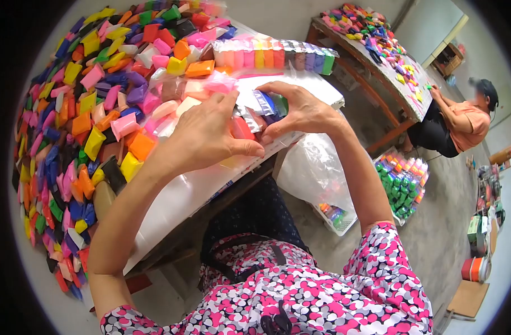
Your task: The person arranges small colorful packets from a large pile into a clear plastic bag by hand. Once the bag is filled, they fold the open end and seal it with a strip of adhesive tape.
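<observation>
Between my two hands is a short row of small wrapped packets (243,129), red, brown, blue and green, that look like modelling clay. My left hand (208,131) curves round the near left end, its thumb along the front. My right hand (305,109) grips the right end between thumb and fingers. Just beyond them lies a long clear-wrapped row of packets (275,58), pink through yellow to black, blue and green. A big heap of loose packets (93,139) spreads left of my left hand. Fingers hide part of the held row.
The white tabletop (177,206) edge runs in front of my body. Below right are a clear plastic bag (317,167) over a white basket and a pile of packed rows (403,187). A person (459,120) sits at another table (350,44) heaped with packets.
</observation>
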A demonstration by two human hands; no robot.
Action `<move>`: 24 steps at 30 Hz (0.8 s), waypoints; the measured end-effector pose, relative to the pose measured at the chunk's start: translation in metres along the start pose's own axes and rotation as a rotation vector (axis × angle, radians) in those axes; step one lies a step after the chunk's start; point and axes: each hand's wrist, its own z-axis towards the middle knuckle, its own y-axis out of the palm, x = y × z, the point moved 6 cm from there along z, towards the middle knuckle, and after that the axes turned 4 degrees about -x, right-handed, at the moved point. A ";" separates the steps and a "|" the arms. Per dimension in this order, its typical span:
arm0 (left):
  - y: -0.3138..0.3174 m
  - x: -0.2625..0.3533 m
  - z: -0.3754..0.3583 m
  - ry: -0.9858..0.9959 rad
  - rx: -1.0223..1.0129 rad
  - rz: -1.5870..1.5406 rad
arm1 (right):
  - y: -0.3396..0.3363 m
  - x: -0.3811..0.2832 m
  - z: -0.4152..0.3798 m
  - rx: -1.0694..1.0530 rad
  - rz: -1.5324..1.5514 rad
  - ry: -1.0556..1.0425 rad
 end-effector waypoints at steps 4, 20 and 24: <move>0.000 0.002 0.005 0.035 0.006 -0.014 | 0.000 -0.011 -0.002 -0.015 0.027 -0.026; 0.003 -0.001 0.011 0.100 0.121 -0.222 | 0.002 -0.011 -0.012 0.103 0.000 -0.052; 0.004 -0.005 0.014 0.164 0.193 -0.273 | 0.001 -0.015 -0.015 0.205 -0.184 -0.154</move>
